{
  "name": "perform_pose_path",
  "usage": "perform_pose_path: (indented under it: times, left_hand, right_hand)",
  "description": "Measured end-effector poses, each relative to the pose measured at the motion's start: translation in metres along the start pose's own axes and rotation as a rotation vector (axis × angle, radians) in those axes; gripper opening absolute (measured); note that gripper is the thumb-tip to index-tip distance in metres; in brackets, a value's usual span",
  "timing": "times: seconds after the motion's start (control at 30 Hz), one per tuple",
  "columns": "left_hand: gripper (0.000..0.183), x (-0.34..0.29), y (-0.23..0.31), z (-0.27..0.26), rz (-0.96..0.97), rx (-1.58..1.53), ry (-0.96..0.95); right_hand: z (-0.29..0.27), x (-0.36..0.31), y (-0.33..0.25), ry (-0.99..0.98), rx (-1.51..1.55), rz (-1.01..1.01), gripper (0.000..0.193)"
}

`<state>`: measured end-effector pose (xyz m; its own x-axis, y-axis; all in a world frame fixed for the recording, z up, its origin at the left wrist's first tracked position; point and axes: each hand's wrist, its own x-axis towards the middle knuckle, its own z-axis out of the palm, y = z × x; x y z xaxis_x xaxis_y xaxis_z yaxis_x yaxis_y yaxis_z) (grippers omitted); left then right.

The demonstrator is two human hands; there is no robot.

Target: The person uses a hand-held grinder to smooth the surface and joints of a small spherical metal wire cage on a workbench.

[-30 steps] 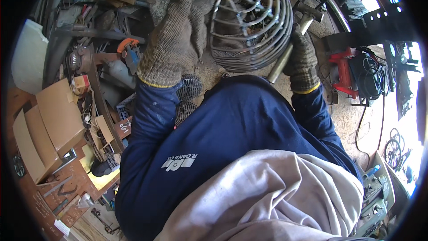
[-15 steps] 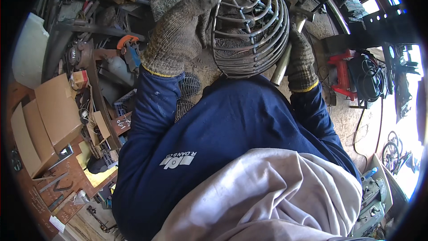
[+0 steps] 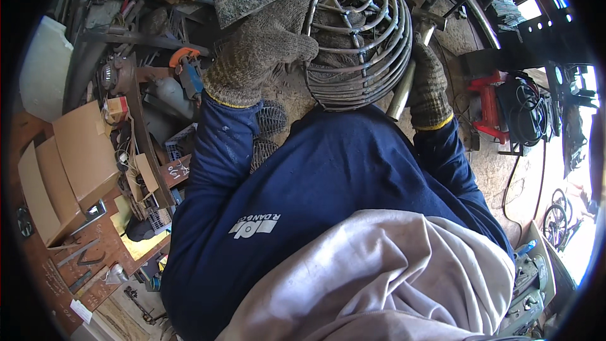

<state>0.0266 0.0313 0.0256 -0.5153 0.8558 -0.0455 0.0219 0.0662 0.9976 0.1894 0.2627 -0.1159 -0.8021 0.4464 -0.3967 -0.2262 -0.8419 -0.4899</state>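
The floor (image 3: pixel 495 173) beneath everything was bare and tan, with a red stand (image 3: pixel 485 110) at my right and a dark cord (image 3: pixel 510 196) curving down past it. A step that way could have snagged the cord, I judged, if I had shifted my feet without looking.

The wire cage (image 3: pixel 363 66), a dome of bent, welded rods, sat ahead of me at the top edge of my covered knees; I could not tell whether it pressed on the cloth. Its round underside worried me most: with no firm seat, it might roll or skid under an off-centre blow.

The hammer (image 3: pixel 401 91) stood aslant just beside the cage's right side, its head away from me. My right hand (image 3: pixel 430 82) was wrapped about its metal shaft; a loose knit glove on smooth tube could let it twist.

My left hand (image 3: pixel 262 57) was bent inward at the cage's left rim. I could not tell whether it truly gripped. Its thumb (image 3: pixel 307 49) lay at the rim, where a slipping cage or a stray strike could pinch it.

Smallest of all, the weld joints (image 3: pixel 355 42) might crack if struck too hard.
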Motion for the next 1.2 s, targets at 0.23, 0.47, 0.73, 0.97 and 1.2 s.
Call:
perform_pose_path:
  times: [0.23,0.47,0.73,0.97,1.2]
  left_hand:
    - [0.071,0.004,-0.001,0.0,-0.023,-0.073,0.003]
    - [0.074,0.0,-0.022,-0.013,0.031,0.071,0.051]
    - [0.056,-0.001,-0.027,-0.002,-0.034,-0.618,-0.016]
    - [0.044,0.001,-0.018,-0.005,0.48,0.953,0.234]
    - [0.045,0.003,-0.011,0.014,-0.151,-0.143,0.049]
  right_hand:
    - [0.001,-0.001,-0.001,-0.082,0.055,-0.013,0.034]
    - [-0.003,0.001,-0.002,-0.078,0.007,-0.072,0.037]
    - [-0.005,-0.006,0.003,-0.035,-0.006,-0.09,0.035]
    - [0.009,-0.014,-0.004,-0.026,-0.058,-0.159,0.039]
    - [0.022,-0.017,-0.017,-0.11,-0.354,-0.623,0.049]
